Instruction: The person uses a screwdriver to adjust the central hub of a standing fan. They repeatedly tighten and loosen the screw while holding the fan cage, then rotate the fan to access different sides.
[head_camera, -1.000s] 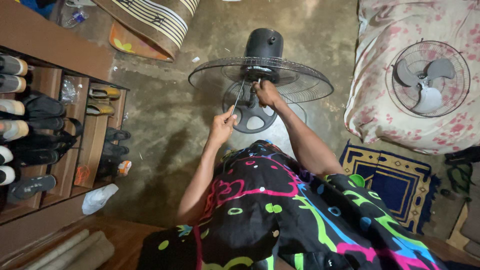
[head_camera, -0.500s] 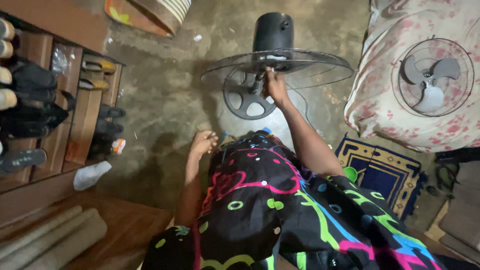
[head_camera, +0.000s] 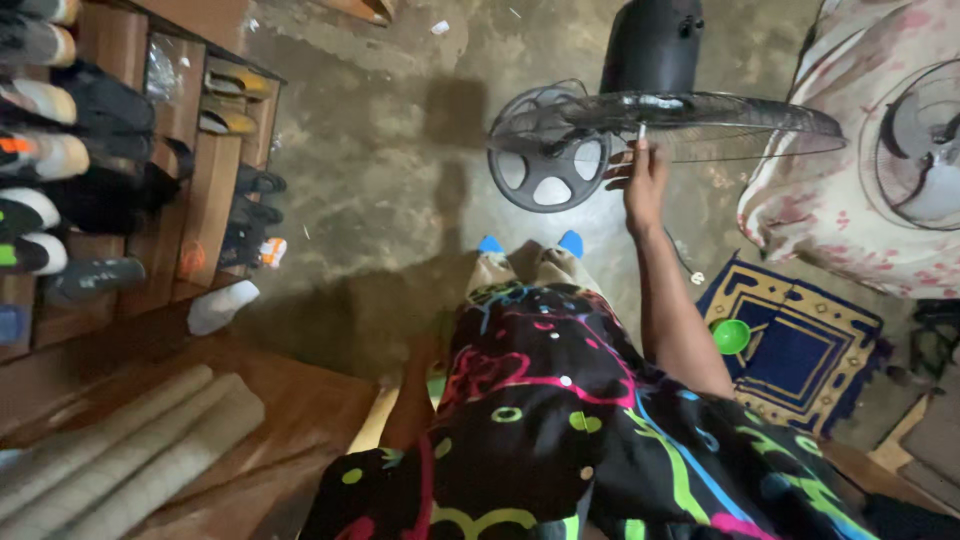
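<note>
A person in a black garment with bright neon squiggles looked straight down at a dark standing fan with a round wire grille on a rough concrete floor. The right hand was raised to the near rim of the grille, fingers closed around a small pale upright piece, possibly a clip or screw; its exact kind was too small to tell. The left hand was out of view, so its state could not be told. Just below the hand sat the fan's round black spoked base. Judging by this, the grille work looked unfinished, with the cage on the fan. Far to the left stood a wooden shoe rack; to the right, a second fan on floral cloth.
</note>
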